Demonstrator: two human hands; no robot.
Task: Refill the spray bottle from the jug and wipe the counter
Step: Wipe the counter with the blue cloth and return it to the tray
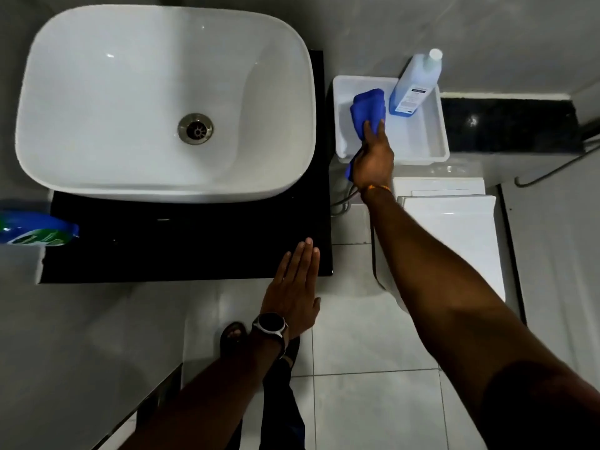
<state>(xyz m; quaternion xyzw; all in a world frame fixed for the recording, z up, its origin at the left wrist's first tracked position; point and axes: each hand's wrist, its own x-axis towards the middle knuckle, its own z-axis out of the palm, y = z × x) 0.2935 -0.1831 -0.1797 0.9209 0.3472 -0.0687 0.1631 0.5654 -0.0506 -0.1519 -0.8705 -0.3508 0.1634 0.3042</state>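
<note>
My right hand grips a folded blue cloth over the left part of a white plastic tub. A clear bottle of blue liquid with a white cap stands in the tub's far corner, just right of the cloth. My left hand is flat with straight fingers, its fingertips over the front right corner of the black counter. A blue and green bottle lies at the counter's left edge, partly cut off by the frame.
A large white basin with a steel drain takes up most of the counter. A white toilet cistern and lid sit below the tub at right. My sandalled foot stands on the pale floor tiles.
</note>
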